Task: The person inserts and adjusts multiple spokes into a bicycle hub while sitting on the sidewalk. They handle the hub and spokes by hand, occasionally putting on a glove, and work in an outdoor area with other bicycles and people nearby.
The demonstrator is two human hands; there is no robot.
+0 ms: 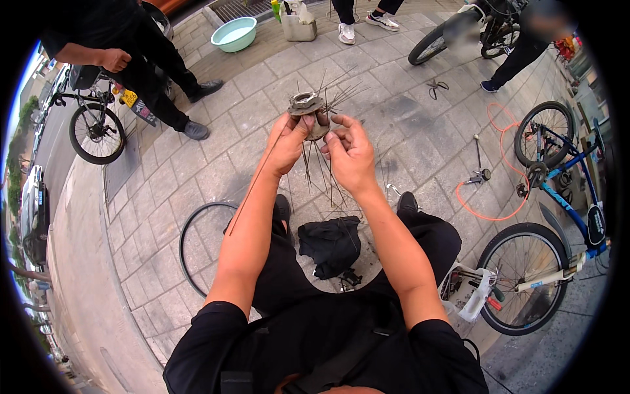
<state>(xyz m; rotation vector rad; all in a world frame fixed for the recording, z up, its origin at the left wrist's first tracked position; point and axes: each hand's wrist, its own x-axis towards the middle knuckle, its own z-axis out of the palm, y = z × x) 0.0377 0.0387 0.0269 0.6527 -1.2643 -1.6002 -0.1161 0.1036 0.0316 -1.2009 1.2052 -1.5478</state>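
A greasy bicycle wheel hub (306, 103) is held up in front of me, with thin loose spokes (341, 95) sticking out from it in several directions. My left hand (286, 147) is closed round the hub's left side, its thumb against the metal. One long spoke (252, 182) slants from there down across my left forearm. Beside the hub's lower end, my right hand (353, 152) has its thumb and fingertips pinched together at a spoke. Its fingertips partly hide that spoke. More spokes hang down between both hands.
A black hoop (182, 244) lies left of my legs, and black cloth (331, 244) lies between them. At right are a blue bicycle (563, 190), an orange hose (459, 197) and a white basket (483, 293). Beyond are a green basin (234, 36), a jug (298, 27) and standing people.
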